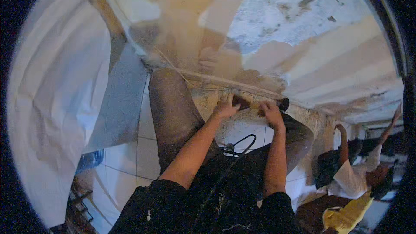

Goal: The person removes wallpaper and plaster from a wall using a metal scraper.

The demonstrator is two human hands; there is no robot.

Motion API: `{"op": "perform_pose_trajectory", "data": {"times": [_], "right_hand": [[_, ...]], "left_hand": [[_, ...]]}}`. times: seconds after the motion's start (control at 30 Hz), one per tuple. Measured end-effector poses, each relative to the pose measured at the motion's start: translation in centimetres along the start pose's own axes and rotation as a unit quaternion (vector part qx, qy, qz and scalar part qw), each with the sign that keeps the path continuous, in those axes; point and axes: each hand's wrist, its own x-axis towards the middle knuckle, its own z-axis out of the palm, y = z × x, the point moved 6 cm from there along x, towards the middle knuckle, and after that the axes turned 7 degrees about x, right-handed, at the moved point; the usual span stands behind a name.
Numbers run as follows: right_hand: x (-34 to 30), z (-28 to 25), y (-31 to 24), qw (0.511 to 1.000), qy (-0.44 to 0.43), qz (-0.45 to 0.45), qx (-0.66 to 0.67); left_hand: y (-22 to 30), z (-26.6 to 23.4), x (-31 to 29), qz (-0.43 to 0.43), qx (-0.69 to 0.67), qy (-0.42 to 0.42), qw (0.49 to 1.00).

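Observation:
My left hand (225, 108) is low at the foot of a patchy plastered wall (182, 26), its fingers closed at the edge of a small, dark reddish-brown flat piece (241, 102). What kind of piece it is I cannot make out. A short gap to the right, my right hand (271, 113) has its fingers curled inward. Whatever they may pinch is hidden or too small to name. Both hands are between my bent knees, close to the worn strip along the wall's base (212, 99).
White floor tiles (147, 156) lie under me, with a black cable (245, 143) looping between my legs. Pale sheeting (56, 82) hangs at the left, near a blue translucent container (91, 161). Another person in a light shirt (353, 180) is at the right, arms raised, near a yellow item (349, 216).

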Motion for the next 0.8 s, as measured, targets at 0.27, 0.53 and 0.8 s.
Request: {"op": "perform_pose_trajectory", "data": {"times": [0.27, 0.53, 0.8], "right_hand": [[-4.3, -2.8, -9.1, 0.966, 0.002, -0.102, 0.237], [-1.2, -1.0, -12.7, 0.998, -0.013, -0.052, 0.012], [-0.3, -3.2, -17.9, 0.981, -0.001, -0.142, -0.134]], "left_hand": [[5.7, -6.7, 1.2, -0.051, -0.816, -0.122, 0.563], [6.2, -11.3, 2.6, -0.045, -0.853, -0.143, 0.5], [2.2, -11.8, 4.5, -0.11, -0.736, 0.219, 0.631]]}}
